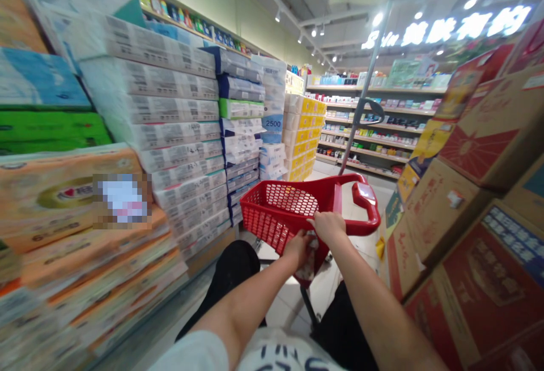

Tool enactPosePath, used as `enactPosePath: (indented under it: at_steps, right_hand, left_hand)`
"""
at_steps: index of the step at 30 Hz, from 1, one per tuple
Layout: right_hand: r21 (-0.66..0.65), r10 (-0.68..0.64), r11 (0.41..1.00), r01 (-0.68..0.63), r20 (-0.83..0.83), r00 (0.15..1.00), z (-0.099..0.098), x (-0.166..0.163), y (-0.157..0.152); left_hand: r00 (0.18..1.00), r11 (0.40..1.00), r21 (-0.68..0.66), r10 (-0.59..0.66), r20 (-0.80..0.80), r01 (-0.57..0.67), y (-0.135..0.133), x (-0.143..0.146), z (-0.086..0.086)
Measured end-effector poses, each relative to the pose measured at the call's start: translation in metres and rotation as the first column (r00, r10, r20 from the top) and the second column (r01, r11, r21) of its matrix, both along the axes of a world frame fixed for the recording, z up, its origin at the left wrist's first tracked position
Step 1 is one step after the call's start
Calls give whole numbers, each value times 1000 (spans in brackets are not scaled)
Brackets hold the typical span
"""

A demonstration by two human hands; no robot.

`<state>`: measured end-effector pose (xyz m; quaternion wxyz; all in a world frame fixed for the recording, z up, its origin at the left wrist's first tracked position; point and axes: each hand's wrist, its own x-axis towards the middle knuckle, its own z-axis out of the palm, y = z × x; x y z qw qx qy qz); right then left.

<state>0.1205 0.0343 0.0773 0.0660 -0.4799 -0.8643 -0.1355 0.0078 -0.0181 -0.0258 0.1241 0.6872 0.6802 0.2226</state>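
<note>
A red plastic shopping cart (267, 226) with a perforated basket stands right in front of my knees, its handle (374, 218) toward the right. My left hand (298, 249) presses a crumpled whitish cloth (306, 272) against the near side of the basket, fingers bent around it. Over the basket's near rim lies my right hand (329, 226), gripping the edge beside the left one. Part of the cloth is hidden behind my fingers. Inside the basket I cannot make out any goods.
Tall stacks of packaged tissue (178, 105) line the left side, with orange packs (63, 201) nearest. Cardboard cartons (450, 212) are piled close on the right. A grey pole (361, 105) rises behind the cart; stocked shelves (382, 116) stand beyond.
</note>
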Motion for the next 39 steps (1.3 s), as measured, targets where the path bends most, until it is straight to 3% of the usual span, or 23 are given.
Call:
enactPosePath:
  at_steps: [6,13,19,25,31,37,39]
  right_hand:
    - [-7,-10,1000,10,-6,1000,-1,0,-2]
    - [-6,-1,1000,1,-7,1000,-1,1,-2]
    - [27,11,1000,-10,-18,1000,-4,0,-3]
    - [20,8,1000,-8,4,1000,-1,0,-3]
    - [31,-7,999,7,9,1000,-1,1,-5]
    - [20,-7,1000,7,4,1000,-2,0,-3]
    - [17,-13,1000,12,14,1000,-1,1,-3]
  left_hand:
    - [999,996,-92,-8,-47,4,-8,-14,-8]
    - [998,1000,-9,-7,-67,6,-1,-6,2]
    - [998,993,-111,26,-60,-33,-9,-19,-2]
    - [996,997,1,72,-52,-72,-6,-14,11]
    - [992,986,-111,126,-24,-128,-8,-27,-6]
    - [984,984,31,175,30,-176,3,-26,4]
    - [983,983,10,182,33,-183,3,-29,3]
